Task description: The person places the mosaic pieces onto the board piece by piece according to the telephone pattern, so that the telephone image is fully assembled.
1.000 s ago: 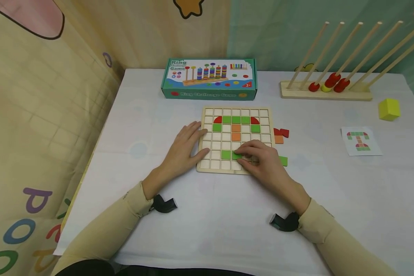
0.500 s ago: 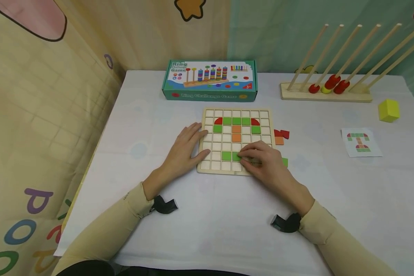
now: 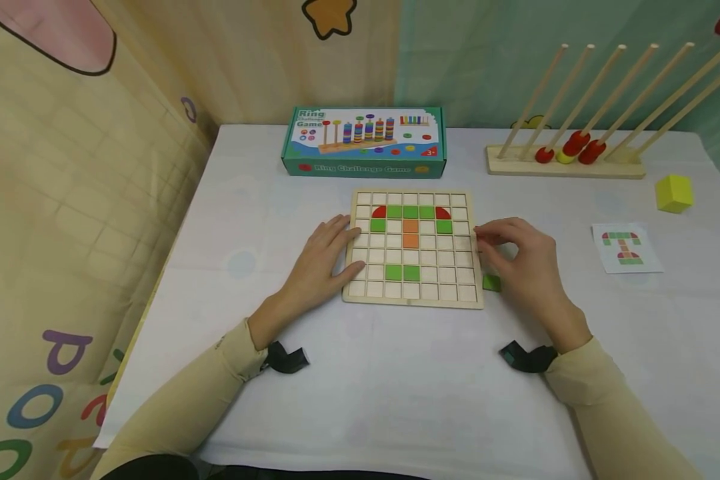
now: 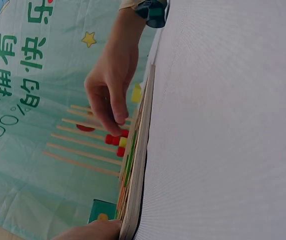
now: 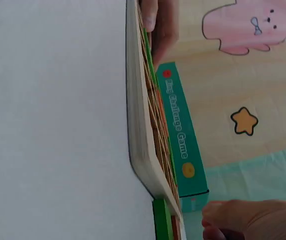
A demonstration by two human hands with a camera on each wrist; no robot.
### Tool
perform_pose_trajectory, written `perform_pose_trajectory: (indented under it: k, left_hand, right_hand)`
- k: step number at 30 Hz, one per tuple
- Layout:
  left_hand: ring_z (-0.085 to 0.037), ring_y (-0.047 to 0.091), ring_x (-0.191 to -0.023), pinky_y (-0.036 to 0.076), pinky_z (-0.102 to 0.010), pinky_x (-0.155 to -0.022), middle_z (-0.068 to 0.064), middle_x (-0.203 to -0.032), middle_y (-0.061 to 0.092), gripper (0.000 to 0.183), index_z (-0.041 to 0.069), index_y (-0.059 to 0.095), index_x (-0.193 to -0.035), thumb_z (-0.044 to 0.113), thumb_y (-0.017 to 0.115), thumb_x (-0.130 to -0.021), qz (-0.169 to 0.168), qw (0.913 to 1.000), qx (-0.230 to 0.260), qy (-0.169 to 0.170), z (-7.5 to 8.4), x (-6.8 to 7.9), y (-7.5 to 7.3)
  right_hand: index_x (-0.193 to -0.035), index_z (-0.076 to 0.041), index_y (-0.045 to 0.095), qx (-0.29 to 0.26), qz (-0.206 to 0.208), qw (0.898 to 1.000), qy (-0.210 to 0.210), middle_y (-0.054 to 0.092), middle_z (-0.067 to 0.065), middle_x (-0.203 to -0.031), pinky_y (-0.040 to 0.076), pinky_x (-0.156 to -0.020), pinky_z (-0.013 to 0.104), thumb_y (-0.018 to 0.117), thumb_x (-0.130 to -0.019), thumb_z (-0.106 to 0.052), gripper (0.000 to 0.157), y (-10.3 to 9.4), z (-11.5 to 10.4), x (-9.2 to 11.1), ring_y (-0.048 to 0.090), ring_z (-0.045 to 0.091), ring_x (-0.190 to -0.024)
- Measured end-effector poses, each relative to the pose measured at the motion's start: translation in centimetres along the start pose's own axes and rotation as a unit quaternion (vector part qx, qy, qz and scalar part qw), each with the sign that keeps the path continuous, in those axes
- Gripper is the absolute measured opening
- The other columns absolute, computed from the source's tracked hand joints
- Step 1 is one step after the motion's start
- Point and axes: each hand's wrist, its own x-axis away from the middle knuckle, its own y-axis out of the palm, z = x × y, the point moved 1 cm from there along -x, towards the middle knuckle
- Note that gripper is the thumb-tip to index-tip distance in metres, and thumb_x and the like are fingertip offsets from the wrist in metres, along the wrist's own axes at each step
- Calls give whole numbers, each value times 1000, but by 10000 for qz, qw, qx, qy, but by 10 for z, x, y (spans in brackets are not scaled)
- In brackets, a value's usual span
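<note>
A wooden grid board [image 3: 377, 256] lies on the table, with red quarter-round, green square and orange square tiles in some cells. My left hand [image 3: 321, 260] rests along its left edge, fingers extended and thumb on the rim. At the right edge is my right hand [image 3: 528, 267], thumb and fingertips close together over the spot where loose tiles lie. Whether a tile is between them is unclear. A loose green tile [image 3: 491, 283] shows below the hand; in the right wrist view a reddish tile [image 5: 175, 227] sits beside it. Two green squares [image 3: 403, 273] occupy the board's lower part.
Behind the board stands a green Ring Challenge Game box [image 3: 365, 167]. A wooden peg rack [image 3: 567, 168] with red and yellow beads is at the back right. Nearer lie a yellow cube [image 3: 675, 194] and a printed pattern card [image 3: 627, 249].
My right hand has left the second green square in the lower row and moved right, to the loose tiles beside the board. The left hand has stayed in place.
</note>
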Motion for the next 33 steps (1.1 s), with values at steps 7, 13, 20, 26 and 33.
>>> perform_pose_trajectory:
  k: [7, 13, 20, 26, 33]
  left_hand:
    - [-30, 23, -162, 14, -49, -134, -15, -169, 37, 62, 6, 51, -153, 39, 65, -103, 1, 10000, 18, 7, 0, 1, 0]
    - [-29, 23, -162, 13, -48, -134, -15, -169, 37, 62, 6, 50, -153, 39, 65, -103, -6, 10000, 0, 26, 0, 1, 0]
    - [-28, 23, -162, 14, -48, -134, -14, -169, 37, 61, 7, 51, -153, 39, 65, -103, 16, 10000, -5, 32, -1, 1, 0]
    - [-28, 23, -162, 13, -48, -134, -14, -169, 37, 62, 7, 50, -154, 40, 65, -103, 0, 10000, -11, 9, 0, 1, -1]
    - [-28, 23, -162, 13, -48, -135, -14, -169, 36, 62, 7, 50, -154, 39, 65, -103, -26, 10000, 5, -13, 0, 1, -2]
  right_hand:
    - [-118, -1, 76, 321, -84, 9982, 496, 71, 20, -120, 45, -85, 47, 73, -94, 4, 25, -5, 14, -3, 59, 36, -107]
    - [-115, -1, 77, 510, -157, 9972, 518, 72, 21, -114, 43, -86, 50, 74, -93, 3, 22, -7, 18, -2, 60, 37, -105]
    - [-122, 1, 73, 549, -447, 9924, 1009, 67, 23, -116, 52, -89, 54, 75, -94, 1, 28, -14, 18, -1, 64, 40, -104]
    - [-125, 0, 73, 628, -678, 9872, 1298, 63, 23, -112, 53, -84, 46, 77, -93, -1, 32, -20, 21, 0, 64, 40, -99]
    - [-123, 1, 72, 652, -655, 9835, 1557, 65, 23, -111, 48, -81, 34, 79, -93, -5, 31, -23, 20, 1, 62, 37, -98]
